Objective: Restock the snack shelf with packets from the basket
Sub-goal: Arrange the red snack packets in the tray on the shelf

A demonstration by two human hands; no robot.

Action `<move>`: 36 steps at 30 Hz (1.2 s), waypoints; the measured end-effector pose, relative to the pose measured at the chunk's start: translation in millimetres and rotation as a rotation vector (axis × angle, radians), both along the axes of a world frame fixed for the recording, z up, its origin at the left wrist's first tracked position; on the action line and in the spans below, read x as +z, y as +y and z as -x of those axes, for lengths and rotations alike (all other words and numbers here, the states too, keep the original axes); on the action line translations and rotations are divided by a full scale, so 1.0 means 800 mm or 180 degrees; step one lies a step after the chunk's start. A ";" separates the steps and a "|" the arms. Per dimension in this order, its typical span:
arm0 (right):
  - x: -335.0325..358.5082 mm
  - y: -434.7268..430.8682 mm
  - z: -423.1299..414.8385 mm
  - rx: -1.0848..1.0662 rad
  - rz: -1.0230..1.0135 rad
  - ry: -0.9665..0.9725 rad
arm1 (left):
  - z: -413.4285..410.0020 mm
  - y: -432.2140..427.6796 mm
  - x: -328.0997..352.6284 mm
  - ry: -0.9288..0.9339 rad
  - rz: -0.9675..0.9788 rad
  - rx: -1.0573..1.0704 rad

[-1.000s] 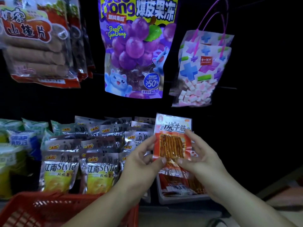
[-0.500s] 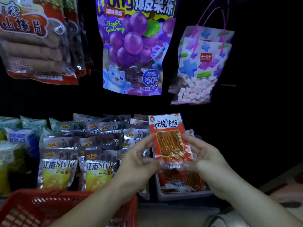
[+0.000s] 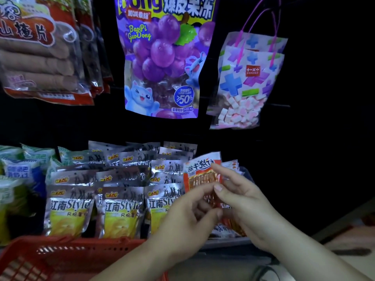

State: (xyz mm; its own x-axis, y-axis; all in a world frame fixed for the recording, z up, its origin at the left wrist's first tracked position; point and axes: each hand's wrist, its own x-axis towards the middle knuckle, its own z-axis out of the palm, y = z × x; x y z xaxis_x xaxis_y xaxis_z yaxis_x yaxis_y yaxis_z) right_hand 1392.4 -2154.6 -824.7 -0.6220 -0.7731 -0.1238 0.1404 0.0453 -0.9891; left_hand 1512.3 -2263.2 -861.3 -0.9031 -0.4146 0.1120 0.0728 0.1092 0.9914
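Observation:
A small red-and-orange snack packet point(image 3: 199, 174) with a clear window stands tilted over the right-hand tray point(image 3: 225, 241) of the shelf. My right hand point(image 3: 241, 199) pinches its right edge between thumb and fingers. My left hand point(image 3: 188, 218) curls its fingers round the packet's lower left part. More red packets point(image 3: 231, 166) of the same kind stand behind it in the tray. The red basket point(image 3: 67, 258) sits at the lower left, below my left forearm.
Silver-and-yellow packets point(image 3: 119, 199) fill the shelf rows left of the tray, with green and blue packets point(image 3: 22, 171) further left. Above hang a purple grape jelly bag point(image 3: 164, 57), a marshmallow bag point(image 3: 245, 82) and red haw-slice bags point(image 3: 40, 47).
Both hands have lowered the red packet toward the tray and tilted it to the left. My right hand's fingers have shifted up along its right edge.

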 end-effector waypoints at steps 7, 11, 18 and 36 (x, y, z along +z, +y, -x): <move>-0.006 0.003 0.008 -0.0547 -0.0193 0.0295 | 0.000 -0.014 0.002 0.0120 -0.0149 0.0702; -0.012 0.001 0.009 -0.0901 -0.0258 0.0402 | -0.002 -0.022 -0.018 -0.0426 0.0109 0.1055; -0.016 0.003 0.017 -0.0918 -0.0268 0.0400 | -0.003 -0.021 -0.011 -0.0375 -0.0280 0.0699; -0.019 -0.002 0.008 -0.0580 -0.0441 0.0894 | -0.005 -0.019 -0.004 -0.0344 0.1723 0.0801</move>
State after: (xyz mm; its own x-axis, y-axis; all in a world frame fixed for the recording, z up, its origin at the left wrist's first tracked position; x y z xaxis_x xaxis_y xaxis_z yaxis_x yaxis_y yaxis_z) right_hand 1386.1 -2156.5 -839.6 -0.7726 -0.6344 -0.0244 -0.1177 0.1809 -0.9764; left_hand 1516.1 -2278.6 -864.2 -0.8027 -0.5268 0.2796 -0.1188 0.6007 0.7906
